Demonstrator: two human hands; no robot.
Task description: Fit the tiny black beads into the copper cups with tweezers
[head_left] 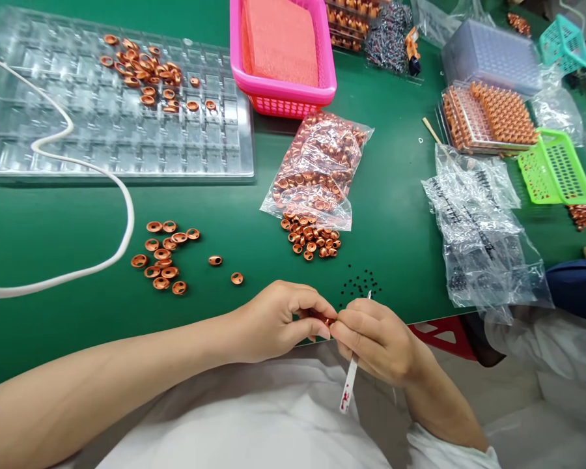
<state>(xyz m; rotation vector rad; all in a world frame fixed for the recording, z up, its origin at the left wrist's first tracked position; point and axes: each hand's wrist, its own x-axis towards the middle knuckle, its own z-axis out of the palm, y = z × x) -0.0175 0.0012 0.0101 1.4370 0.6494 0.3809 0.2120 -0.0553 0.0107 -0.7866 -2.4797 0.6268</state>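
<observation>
At the table's front edge my left hand [278, 322] pinches a small copper-coloured cup-shaped part [329, 322], mostly hidden by the fingertips. My right hand [383, 339] is closed, its fingertips meeting the same part. Through the right fingers runs a pair of white tweezers [350, 383], its metal tip up and its red-marked end down. Tiny black pieces [360, 284] are scattered on the green table just beyond the right hand. Loose copper-coloured parts [315, 242] spill from a clear plastic bag [322, 163] full of them. More loose parts [162, 254] lie to the left.
A clear compartment tray [127, 146] holding copper parts is at the back left, near a white cable [90, 166]. A pink basket [329, 68] holds orange-pink foam. On the right are plastic bags [488, 241], a green basket [554, 166] and stacked trays [491, 117].
</observation>
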